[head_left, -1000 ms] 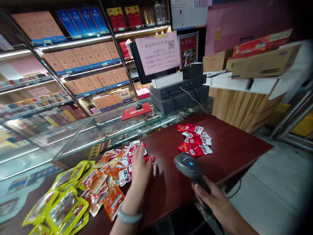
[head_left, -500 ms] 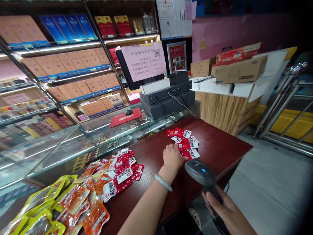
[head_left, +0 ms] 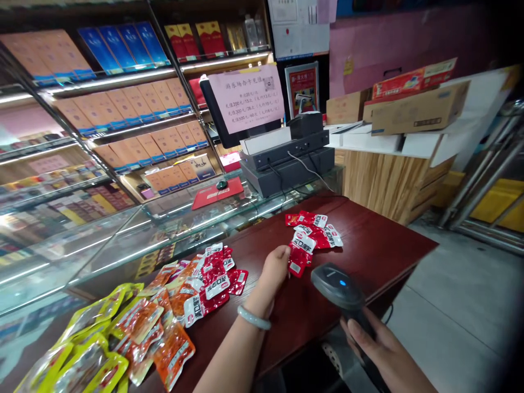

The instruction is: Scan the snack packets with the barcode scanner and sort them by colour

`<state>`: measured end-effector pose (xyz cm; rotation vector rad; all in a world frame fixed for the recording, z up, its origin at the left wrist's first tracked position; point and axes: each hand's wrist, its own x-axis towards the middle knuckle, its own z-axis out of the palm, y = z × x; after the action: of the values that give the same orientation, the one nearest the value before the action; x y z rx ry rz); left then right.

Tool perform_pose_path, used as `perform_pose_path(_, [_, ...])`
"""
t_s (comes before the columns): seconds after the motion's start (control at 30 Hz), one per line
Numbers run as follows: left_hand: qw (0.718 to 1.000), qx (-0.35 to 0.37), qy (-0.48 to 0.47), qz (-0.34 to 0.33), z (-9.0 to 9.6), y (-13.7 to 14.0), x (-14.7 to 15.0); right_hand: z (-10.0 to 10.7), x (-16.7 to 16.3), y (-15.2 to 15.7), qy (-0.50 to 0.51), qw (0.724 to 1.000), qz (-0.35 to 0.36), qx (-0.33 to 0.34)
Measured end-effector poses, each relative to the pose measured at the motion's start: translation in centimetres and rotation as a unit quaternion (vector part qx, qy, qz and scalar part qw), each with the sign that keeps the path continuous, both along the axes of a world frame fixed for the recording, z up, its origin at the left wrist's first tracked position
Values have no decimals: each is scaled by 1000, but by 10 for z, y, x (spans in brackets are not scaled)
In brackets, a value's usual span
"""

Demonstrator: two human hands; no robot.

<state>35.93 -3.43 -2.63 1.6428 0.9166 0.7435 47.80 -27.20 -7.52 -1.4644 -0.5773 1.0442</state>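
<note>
My left hand [head_left: 277, 267], with a pale bangle on the wrist, pinches the edge of a red-and-white snack packet [head_left: 300, 255] and holds it tilted up over the table. Just behind it lies a small pile of similar red packets [head_left: 321, 236]. My right hand [head_left: 374, 344] is wrapped round the handle of a black barcode scanner [head_left: 338, 286], whose blue light is on. The scanner's head points left, close to the held packet. Further left on the table lie more red packets [head_left: 216, 278], orange packets [head_left: 174, 349] and yellow-edged packets [head_left: 88, 360].
The dark red table [head_left: 385, 245] adjoins a glass display counter [head_left: 159, 234]. On the counter stand a monitor with a pink sign [head_left: 248, 101], a cash drawer [head_left: 295, 169] and a mouse [head_left: 221, 185]. Cardboard boxes [head_left: 421, 112] sit behind, and metal railings [head_left: 478, 169] rise at right.
My left hand has taken hold of a red packet from the right pile, drawn it slightly left and turned it up. The scanner stays in my right hand, nearly still.
</note>
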Motion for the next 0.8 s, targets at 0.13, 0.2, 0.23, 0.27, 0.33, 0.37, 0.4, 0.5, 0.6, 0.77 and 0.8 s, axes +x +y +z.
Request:
perform_pose_path(0.13, [973,-133,-147,121,8,-3,-32,4,-15,9,8,999,26,-20])
perform_pose_path(0.2, [958,-150,-176,168,11,-3,-49,12,-27,16,-11,999,47,-5])
perform_pose_path(0.23, [954,-149,-187,182,12,-4,-57,17,-33,20,-27,998,58,7])
perform_pose_path(0.27, [951,-145,-194,193,12,-4,-65,22,-39,25,-42,996,73,20])
perform_pose_path(0.33, [945,-141,-198,218,10,-3,-79,30,-50,32,-59,992,102,46])
perform_pose_path(0.37, [942,-142,-196,231,9,-3,-85,34,-55,35,-60,990,116,55])
perform_pose_path(0.4, [939,-144,-192,244,8,-3,-90,36,-59,37,-58,989,125,61])
perform_pose_path(0.5, [932,-147,-190,270,4,-3,-100,39,-69,42,-58,986,145,65])
perform_pose_path(0.6, [928,-143,-204,277,1,-3,-108,38,-73,43,-63,984,152,63])
perform_pose_path(0.77, [920,-121,-207,309,3,-2,-138,40,-72,41,-61,988,134,56])
perform_pose_path(0.8, [916,-114,-206,324,5,-1,-146,41,-72,41,-60,988,131,53])
